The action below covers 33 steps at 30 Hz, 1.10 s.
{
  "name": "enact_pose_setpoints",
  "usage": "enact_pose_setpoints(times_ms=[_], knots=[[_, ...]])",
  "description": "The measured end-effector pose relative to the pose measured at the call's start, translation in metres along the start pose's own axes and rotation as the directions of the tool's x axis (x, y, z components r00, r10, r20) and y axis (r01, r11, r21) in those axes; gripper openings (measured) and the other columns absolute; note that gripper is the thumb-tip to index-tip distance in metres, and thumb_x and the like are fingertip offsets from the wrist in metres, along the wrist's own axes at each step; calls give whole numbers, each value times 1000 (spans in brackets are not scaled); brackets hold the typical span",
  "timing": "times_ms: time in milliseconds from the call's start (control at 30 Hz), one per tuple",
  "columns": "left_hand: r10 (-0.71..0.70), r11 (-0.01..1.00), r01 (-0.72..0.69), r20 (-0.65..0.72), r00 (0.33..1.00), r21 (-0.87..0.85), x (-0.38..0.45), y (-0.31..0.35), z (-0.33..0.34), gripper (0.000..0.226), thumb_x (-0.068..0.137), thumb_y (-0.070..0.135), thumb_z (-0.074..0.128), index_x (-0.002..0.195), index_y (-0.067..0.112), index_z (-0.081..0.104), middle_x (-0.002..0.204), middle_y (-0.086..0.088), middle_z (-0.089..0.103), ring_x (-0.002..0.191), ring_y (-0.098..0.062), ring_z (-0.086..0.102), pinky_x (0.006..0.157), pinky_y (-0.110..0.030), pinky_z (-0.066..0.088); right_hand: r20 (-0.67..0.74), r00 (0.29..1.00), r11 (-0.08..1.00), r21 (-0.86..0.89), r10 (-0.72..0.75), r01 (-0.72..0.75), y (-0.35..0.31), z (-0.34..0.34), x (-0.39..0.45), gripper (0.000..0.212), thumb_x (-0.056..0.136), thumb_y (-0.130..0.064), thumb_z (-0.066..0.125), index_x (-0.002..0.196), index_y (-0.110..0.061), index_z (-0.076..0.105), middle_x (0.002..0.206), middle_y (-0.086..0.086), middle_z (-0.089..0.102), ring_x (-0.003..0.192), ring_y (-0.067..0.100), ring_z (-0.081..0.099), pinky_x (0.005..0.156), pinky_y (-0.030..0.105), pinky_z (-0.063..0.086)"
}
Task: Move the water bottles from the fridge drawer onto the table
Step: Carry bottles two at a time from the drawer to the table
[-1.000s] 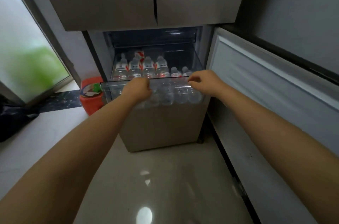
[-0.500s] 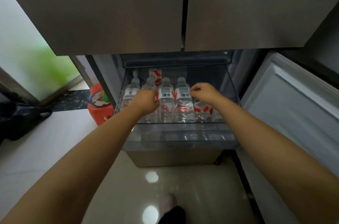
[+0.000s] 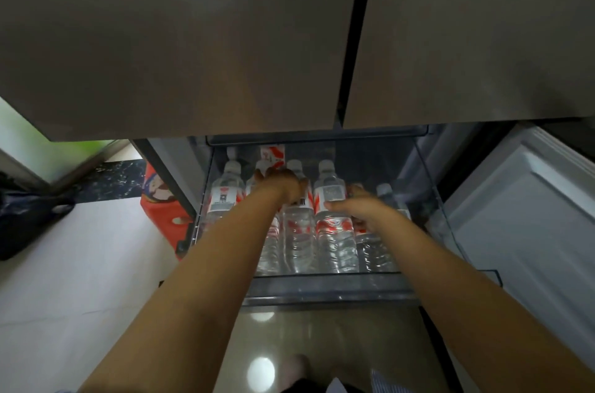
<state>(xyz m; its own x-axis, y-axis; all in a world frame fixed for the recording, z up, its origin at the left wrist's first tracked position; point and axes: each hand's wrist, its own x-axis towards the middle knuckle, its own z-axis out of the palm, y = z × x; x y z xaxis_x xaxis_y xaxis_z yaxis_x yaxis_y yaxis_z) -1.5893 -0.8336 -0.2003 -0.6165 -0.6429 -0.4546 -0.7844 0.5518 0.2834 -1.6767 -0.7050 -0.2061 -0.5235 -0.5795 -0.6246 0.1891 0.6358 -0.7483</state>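
Water bottles (image 3: 335,225): clear, red-and-white labels, upright.

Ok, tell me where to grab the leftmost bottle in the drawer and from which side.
Grip the leftmost bottle round its shoulder just under the white cap, coming from above. It stands upright, close to the drawer wall on one side and a neighbouring bottle row on the other, so its sides look hard to reach; the top is free. The left hand is nearest.
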Motion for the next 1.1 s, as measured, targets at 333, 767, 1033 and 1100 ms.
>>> enact_pose_setpoints(times_ms=[333,767,1033,1100], knots=[[55,944,-13,120,991,-328,10,-4,-8,40,89,35,56,120,10,52,122,-14,59,115,-29,55,102,-36,42,15,998,955,289,63,-65,10,-20,4,45,75,-2,68,118,-1,54,81,7,64,67,20,62,61,29,52],[162,832,-100,66,985,-546,-27,36,-17,65,86,17,63,143,12,31,140,-14,45,120,-29,51,83,-28,44,50,987,851,514,-150,103,15,-37,-16,45,75,16,58,117,2,51,83,7,68,71,19,68,67,35,57],[267,736,-246,-64,962,-631,-70,23,-31,58,81,3,67,131,13,39,116,-1,52,107,-20,53,86,-29,46,75,921,796,533,-381,286,16,-59,-45,15,83,-15,62,89,-23,51,81,-2,66,76,13,64,73,32,51],[278,723,-264,-81,957,-638,-78,22,-35,54,77,13,74,125,14,48,109,4,56,104,-18,56,92,-33,45,100,889,788,515,-447,338,5,-64,-52,39,56,-34,81,83,-18,58,71,-7,72,67,7,68,69,26,54]])
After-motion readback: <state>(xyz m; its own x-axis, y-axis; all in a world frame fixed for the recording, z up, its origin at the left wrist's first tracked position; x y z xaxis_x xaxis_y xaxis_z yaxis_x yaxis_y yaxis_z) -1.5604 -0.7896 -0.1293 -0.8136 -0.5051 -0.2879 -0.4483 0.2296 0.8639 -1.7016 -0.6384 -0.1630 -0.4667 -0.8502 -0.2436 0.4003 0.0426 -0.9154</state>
